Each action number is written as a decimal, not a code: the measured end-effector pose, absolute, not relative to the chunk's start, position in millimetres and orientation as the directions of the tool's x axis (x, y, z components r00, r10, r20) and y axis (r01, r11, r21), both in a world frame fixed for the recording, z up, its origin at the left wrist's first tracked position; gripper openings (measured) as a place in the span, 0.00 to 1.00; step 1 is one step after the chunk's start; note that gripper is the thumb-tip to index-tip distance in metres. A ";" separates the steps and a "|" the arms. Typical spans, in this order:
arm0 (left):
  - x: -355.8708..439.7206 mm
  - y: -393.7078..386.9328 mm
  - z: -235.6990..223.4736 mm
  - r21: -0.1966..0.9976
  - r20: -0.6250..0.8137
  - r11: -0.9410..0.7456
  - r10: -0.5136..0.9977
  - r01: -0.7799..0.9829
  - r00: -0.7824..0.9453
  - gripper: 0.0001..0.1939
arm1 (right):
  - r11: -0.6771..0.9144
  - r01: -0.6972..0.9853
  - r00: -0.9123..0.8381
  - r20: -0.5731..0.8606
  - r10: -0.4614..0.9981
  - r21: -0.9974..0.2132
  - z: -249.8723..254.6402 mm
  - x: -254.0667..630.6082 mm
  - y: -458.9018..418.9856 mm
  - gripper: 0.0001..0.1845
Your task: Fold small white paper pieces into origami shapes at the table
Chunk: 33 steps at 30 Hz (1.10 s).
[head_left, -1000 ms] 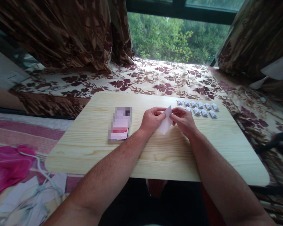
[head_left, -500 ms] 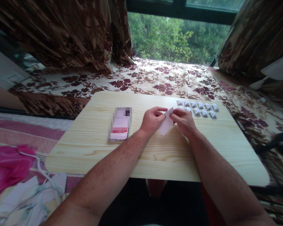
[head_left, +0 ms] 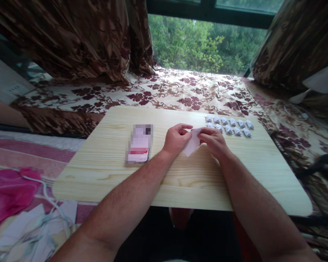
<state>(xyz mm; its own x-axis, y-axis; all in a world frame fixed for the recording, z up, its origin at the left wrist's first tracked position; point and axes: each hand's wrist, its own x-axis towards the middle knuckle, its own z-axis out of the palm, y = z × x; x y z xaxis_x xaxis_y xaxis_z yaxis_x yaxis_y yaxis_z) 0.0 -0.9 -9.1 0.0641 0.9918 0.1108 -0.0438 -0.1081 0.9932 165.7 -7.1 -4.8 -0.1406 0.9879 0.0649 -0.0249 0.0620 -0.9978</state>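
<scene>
We hold a white paper piece (head_left: pixel 191 145) above the wood-grain tabletop (head_left: pixel 196 178), between our two hands. Its long axis slants from a near-left corner to the far right. Our right hand (head_left: pixel 211 139) pinches that far-right end, thumb against fingers; our left hand (head_left: pixel 176 140) grips the left edge under its thumb, so neither hand is nearer. Folded paper pieces (head_left: pixel 228 130) stand in two rows beyond our right hand. The smartphone (head_left: pixel 139 140) is pixelated; we can read no brand, label or writing.

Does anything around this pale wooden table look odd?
Yes: left of the table, loose white paper sheets lie jumbled with a looping white cable, unlike the neat rows of small white folded-paper pieces. A pinkish rectangular phone looks pixelated.
</scene>
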 end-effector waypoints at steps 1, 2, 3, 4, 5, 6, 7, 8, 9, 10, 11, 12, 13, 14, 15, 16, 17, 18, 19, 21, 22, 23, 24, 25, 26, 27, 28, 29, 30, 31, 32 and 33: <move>0.2 -1.0 -9.1 0.993 0.109 -0.107 0.992 -0.045 0.064 0.15 | 0.055 -0.032 -0.135 0.059 0.989 -0.998 -4.4 165.5 -7.2 0.11; 0.3 -1.1 -9.3 0.993 0.108 -0.105 0.992 -0.048 0.064 0.15 | 0.051 -0.040 -0.129 0.056 0.990 -0.998 -3.8 165.1 -7.5 0.12; 0.3 -1.0 -9.5 0.993 0.106 -0.103 0.992 -0.052 0.063 0.15 | 0.051 -0.050 -0.126 0.057 0.990 -0.997 -3.2 164.7 -7.9 0.13; 0.2 -0.9 -9.8 0.993 0.104 -0.100 0.993 -0.057 0.063 0.15 | 0.055 -0.060 -0.122 0.062 0.991 -0.997 -2.6 164.1 -8.4 0.14; 0.1 -0.8 -9.9 0.993 0.100 -0.096 0.993 -0.062 0.063 0.15 | 0.063 -0.070 -0.118 0.071 0.990 -0.996 -2.0 163.6 -9.0 0.15; 0.1 -0.7 -9.9 0.994 0.094 -0.089 0.994 -0.070 0.062 0.15 | 0.073 -0.080 -0.116 0.082 0.990 -0.994 -1.4 163.2 -9.7 0.16; 0.0 -0.6 -9.7 0.994 0.085 -0.080 0.994 -0.081 0.063 0.16 | 0.084 -0.087 -0.106 0.093 0.990 -0.993 -1.0 162.9 -10.3 0.16; 0.0 -0.6 -9.3 0.993 0.075 -0.069 0.995 -0.095 0.064 0.16 | 0.092 -0.092 -0.098 0.101 0.990 -0.991 -0.7 162.7 -10.8 0.16; 0.1 -0.6 -8.7 0.992 0.062 -0.055 0.996 -0.110 0.065 0.16 | 0.098 -0.098 -0.090 0.107 0.990 -0.990 -0.6 162.7 -11.2 0.15; 0.2 -0.6 -8.1 0.992 0.049 -0.041 0.997 -0.123 0.064 0.16 | 0.100 -0.105 -0.085 0.109 0.990 -0.989 -0.7 162.8 -11.4 0.14; 0.4 -0.7 -7.6 0.991 0.037 -0.028 0.997 -0.132 0.062 0.16 | 0.101 -0.114 -0.082 0.110 0.991 -0.988 -0.8 163.0 -11.5 0.13; 0.5 -0.8 -7.1 0.990 0.028 -0.019 0.998 -0.137 0.060 0.16 | 0.101 -0.123 -0.082 0.112 0.990 -0.987 -1.0 163.2 -11.5 0.12; 0.7 -0.8 -6.8 0.990 0.022 -0.014 0.998 -0.141 0.058 0.15 | 0.103 -0.133 -0.082 0.115 0.990 -0.986 -1.1 163.3 -11.4 0.11; 0.8 -0.9 -6.6 0.989 0.019 -0.011 0.998 -0.146 0.057 0.15 | 0.104 -0.141 -0.083 0.117 0.990 -0.985 -1.2 163.4 -11.4 0.11; 0.9 -1.0 -6.5 0.988 0.018 -0.009 0.998 -0.153 0.057 0.15 | 0.102 -0.147 -0.084 0.115 0.990 -0.984 -1.0 163.4 -11.4 0.11; 1.0 -1.1 -6.5 0.987 0.017 -0.007 0.998 -0.162 0.059 0.15 | 0.098 -0.150 -0.084 0.111 0.990 -0.984 -0.7 163.4 -11.5 0.11; 1.1 -1.3 -6.5 0.985 0.017 -0.006 0.998 -0.171 0.062 0.14 | 0.092 -0.151 -0.083 0.105 0.991 -0.984 -0.3 163.4 -11.7 0.11; 1.2 -1.4 -6.3 0.984 0.015 -0.003 0.998 -0.178 0.066 0.14 | 0.086 -0.148 -0.083 0.099 0.992 -0.985 0.1 163.3 -11.8 0.11; 1.4 -1.5 -6.1 0.983 0.011 0.002 0.998 -0.183 0.069 0.13 | 0.081 -0.145 -0.082 0.094 0.992 -0.986 0.5 163.2 -12.0 0.11; 1.7 -1.7 -5.4 0.982 0.006 0.008 0.998 -0.189 0.070 0.12 | 0.080 -0.139 -0.084 0.092 0.992 -0.987 1.0 163.0 -12.3 0.11; 1.8 -1.8 -4.9 0.981 0.003 0.010 0.997 -0.192 0.071 0.11 | 0.082 -0.139 -0.086 0.094 0.992 -0.987 1.0 162.9 -12.4 0.11; 1.9 -1.9 -4.4 0.981 0.001 0.013 0.998 -0.196 0.070 0.10 | 0.085 -0.141 -0.088 0.098 0.991 -0.986 0.8 162.9 -12.4 0.11; 2.0 -2.0 -3.8 0.980 -0.002 0.016 0.998 -0.198 0.070 0.10 | 0.089 -0.145 -0.090 0.102 0.991 -0.985 0.5 162.8 -12.3 0.12; 2.0 -2.2 -3.3 0.980 -0.004 0.017 0.998 -0.199 0.068 0.10 | 0.093 -0.150 -0.091 0.107 0.990 -0.984 0.2 162.8 -12.2 0.12; 1.9 -2.4 -2.7 0.980 -0.006 0.019 0.998 -0.198 0.067 0.10 | 0.097 -0.155 -0.092 0.112 0.989 -0.983 0.0 162.7 -12.0 0.12; 1.8 -2.7 -2.2 0.981 -0.008 0.020 0.998 -0.194 0.065 0.09 | 0.100 -0.158 -0.092 0.115 0.989 -0.982 -0.2 162.7 -11.8 0.12; 1.6 -3.0 -1.7 0.982 -0.008 0.019 0.998 -0.189 0.059 0.09 | 0.100 -0.159 -0.092 0.115 0.989 -0.982 -0.3 162.6 -11.7 0.12; 1.4 -3.2 -1.2 0.983 -0.008 0.018 0.999 -0.184 0.053 0.09 | 0.098 -0.156 -0.091 0.113 0.989 -0.983 -0.2 162.6 -11.5 0.12; 1.2 -3.4 -0.8 0.983 -0.007 0.016 0.999 -0.182 0.048 0.09 | 0.097 -0.149 -0.089 0.111 0.990 -0.984 0.0 162.7 -11.4 0.11; 1.0 -3.5 -0.6 0.983 -0.005 0.013 0.999 -0.182 0.043 0.08 | 0.098 -0.138 -0.088 0.110 0.990 -0.986 0.3 162.7 -11.4 0.11; 0.8 -3.5 -0.5 0.982 -0.003 0.011 0.999 -0.186 0.041 0.07 | 0.099 -0.126 -0.089 0.111 0.990 -0.987 0.6 162.9 -11.4 0.11; 0.6 -3.4 -0.6 0.981 -0.002 0.009 0.999 -0.192 0.040 0.07 | 0.099 -0.116 -0.093 0.110 0.990 -0.988 0.9 163.1 -11.5 0.10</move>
